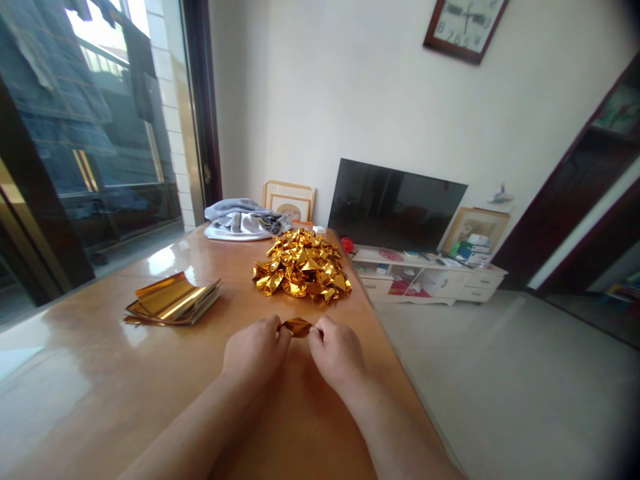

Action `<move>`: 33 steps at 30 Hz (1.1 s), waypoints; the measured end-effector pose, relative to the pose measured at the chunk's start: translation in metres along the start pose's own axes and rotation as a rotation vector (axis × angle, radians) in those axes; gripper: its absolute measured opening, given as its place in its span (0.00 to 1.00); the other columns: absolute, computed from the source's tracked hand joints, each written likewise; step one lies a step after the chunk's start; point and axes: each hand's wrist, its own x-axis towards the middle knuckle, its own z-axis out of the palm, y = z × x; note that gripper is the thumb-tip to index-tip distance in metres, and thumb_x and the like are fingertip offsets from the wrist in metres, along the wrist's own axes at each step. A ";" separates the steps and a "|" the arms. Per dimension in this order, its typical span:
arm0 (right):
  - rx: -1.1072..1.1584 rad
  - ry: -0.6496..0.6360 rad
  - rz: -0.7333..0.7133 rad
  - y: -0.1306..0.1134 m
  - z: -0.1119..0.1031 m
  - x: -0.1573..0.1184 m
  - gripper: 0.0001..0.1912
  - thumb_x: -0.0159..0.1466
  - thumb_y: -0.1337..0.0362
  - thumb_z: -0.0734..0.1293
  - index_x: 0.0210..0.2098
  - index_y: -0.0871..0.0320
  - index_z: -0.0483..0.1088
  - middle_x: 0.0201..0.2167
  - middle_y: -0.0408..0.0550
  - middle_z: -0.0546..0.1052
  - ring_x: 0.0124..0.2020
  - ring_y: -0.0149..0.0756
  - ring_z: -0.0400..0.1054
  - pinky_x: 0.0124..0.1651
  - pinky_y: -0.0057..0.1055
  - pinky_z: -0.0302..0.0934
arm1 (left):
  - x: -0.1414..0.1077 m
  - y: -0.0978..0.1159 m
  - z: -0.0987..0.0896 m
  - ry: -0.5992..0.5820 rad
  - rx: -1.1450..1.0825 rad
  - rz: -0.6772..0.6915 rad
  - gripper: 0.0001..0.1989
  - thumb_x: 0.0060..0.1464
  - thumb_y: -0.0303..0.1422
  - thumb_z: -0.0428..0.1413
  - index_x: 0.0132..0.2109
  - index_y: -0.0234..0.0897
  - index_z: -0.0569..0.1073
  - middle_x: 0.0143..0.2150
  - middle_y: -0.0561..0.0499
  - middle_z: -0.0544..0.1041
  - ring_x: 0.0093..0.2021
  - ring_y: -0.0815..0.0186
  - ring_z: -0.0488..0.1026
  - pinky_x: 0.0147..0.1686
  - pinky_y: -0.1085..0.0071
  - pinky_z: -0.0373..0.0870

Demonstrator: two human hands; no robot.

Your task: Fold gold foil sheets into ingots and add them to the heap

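Observation:
My left hand [255, 350] and my right hand [337, 353] hold a small folded piece of gold foil paper [297, 327] between them, pinching its two ends just above the polished wooden table [100, 360]. Straight ahead of my hands lies a heap of folded gold foil pieces [301, 267]. To the left stands a stack of flat gold foil sheets [171, 300], its top sheet curling upward. Neither the heap nor the stack touches my hands.
A crumpled grey cloth [241, 221] lies at the table's far end. The table's right edge [385, 347] drops to a tiled floor. Beyond stand a dark television [397, 205] on a white cabinet [425, 277] and leaning picture frames [289, 202]. A glass door [95, 133] is at left.

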 end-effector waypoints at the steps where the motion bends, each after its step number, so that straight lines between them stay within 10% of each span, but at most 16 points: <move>1: 0.003 0.001 0.008 0.001 0.000 0.001 0.11 0.67 0.66 0.62 0.27 0.56 0.67 0.25 0.45 0.76 0.26 0.32 0.64 0.30 0.33 0.38 | 0.001 -0.002 0.002 -0.003 -0.019 -0.010 0.18 0.63 0.44 0.45 0.35 0.40 0.74 0.35 0.44 0.82 0.35 0.56 0.78 0.29 0.69 0.58; 23: 0.169 -0.065 0.076 0.001 0.010 0.001 0.09 0.64 0.71 0.62 0.30 0.58 0.71 0.27 0.48 0.78 0.29 0.34 0.69 0.31 0.28 0.48 | 0.000 -0.001 0.004 -0.026 0.017 0.204 0.14 0.62 0.37 0.46 0.34 0.41 0.74 0.37 0.44 0.80 0.36 0.56 0.76 0.31 0.67 0.58; 33: 0.396 -0.057 0.107 0.011 0.007 0.005 0.14 0.64 0.68 0.61 0.42 0.58 0.78 0.27 0.47 0.79 0.30 0.35 0.71 0.31 0.26 0.56 | 0.011 -0.023 0.005 -0.036 -0.285 -0.001 0.16 0.60 0.41 0.46 0.29 0.40 0.70 0.29 0.48 0.77 0.30 0.61 0.73 0.27 0.69 0.54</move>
